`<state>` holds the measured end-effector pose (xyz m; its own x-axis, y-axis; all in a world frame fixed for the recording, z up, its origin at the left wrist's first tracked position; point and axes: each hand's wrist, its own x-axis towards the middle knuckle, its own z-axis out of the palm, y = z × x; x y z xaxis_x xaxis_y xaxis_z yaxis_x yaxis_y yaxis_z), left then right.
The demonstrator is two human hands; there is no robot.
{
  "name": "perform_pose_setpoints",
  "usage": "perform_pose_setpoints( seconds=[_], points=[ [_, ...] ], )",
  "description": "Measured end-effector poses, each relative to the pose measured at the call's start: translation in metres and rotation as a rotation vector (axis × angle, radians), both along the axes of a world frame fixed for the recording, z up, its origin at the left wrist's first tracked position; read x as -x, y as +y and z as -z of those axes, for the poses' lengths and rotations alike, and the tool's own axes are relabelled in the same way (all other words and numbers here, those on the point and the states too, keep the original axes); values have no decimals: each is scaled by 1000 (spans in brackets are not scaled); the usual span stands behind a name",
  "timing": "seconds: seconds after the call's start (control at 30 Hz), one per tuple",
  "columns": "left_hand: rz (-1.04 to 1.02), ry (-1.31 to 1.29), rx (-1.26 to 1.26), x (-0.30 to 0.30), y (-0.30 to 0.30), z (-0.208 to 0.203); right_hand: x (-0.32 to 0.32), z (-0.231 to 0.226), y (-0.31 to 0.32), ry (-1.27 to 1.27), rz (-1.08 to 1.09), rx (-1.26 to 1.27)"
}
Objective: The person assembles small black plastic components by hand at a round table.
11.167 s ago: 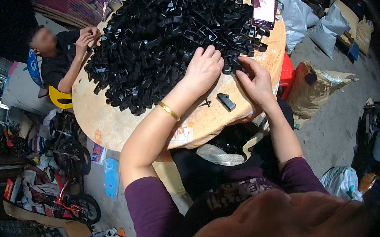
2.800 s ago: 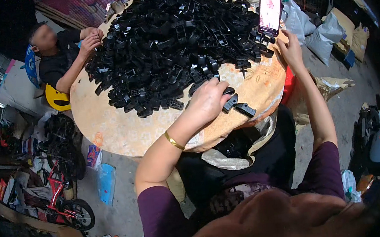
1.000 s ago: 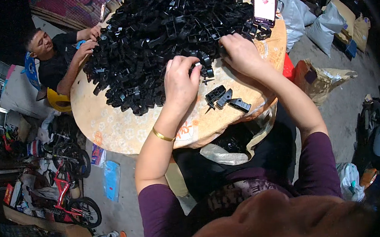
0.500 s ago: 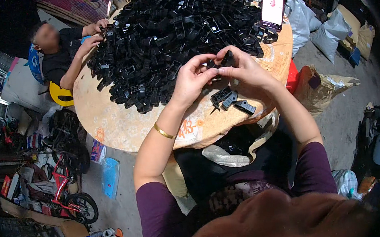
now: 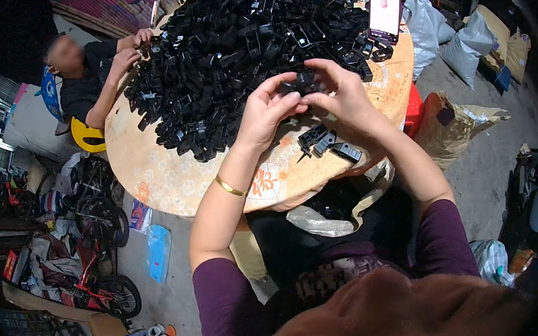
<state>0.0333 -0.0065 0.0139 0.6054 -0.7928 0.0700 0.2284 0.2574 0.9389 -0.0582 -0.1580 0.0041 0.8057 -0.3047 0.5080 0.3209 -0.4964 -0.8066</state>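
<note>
A small black plastic part (image 5: 301,84) is held up at the near edge of a big heap of similar black plastic pieces (image 5: 231,54). My left hand (image 5: 264,113) pinches it from the left with thumb and fingers. From the other side my right hand (image 5: 343,94) grips it, thumb below and index finger arched above. The fingers hide some of its shape. Just below my hands, a few separate black and grey plastic pieces (image 5: 326,142) lie on the patterned tablecloth (image 5: 159,186).
A phone (image 5: 386,11) stands upright at the table's right. Across at the left, a co-worker (image 5: 86,82) has both hands at the heap's edge. White sacks (image 5: 466,49) and a brown sack (image 5: 455,125) stand right of the table. Bicycles (image 5: 107,283) are at the left.
My right fingers have lifted and spread over the black part, which has turned and shifted slightly left. The co-worker's nearer hand has moved a little.
</note>
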Motion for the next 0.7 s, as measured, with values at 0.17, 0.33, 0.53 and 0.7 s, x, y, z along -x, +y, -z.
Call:
perform_pose_setpoints(
  seconds=[0.17, 0.33, 0.53, 0.7],
  points=[
    [20, -144, -20, -1, 2, 3, 3, 6, -7, -98, -51, 219],
    [-145, -446, -129, 0, 1, 9, 10, 3, -3, -97, -43, 221],
    [-178, -346, -99, 13, -1, 5, 12, 5, 1, -99, 33, 301],
    [-144, -269, -38, 19, -2, 7, 9, 7, 5, -275, 114, 403]
  ],
)
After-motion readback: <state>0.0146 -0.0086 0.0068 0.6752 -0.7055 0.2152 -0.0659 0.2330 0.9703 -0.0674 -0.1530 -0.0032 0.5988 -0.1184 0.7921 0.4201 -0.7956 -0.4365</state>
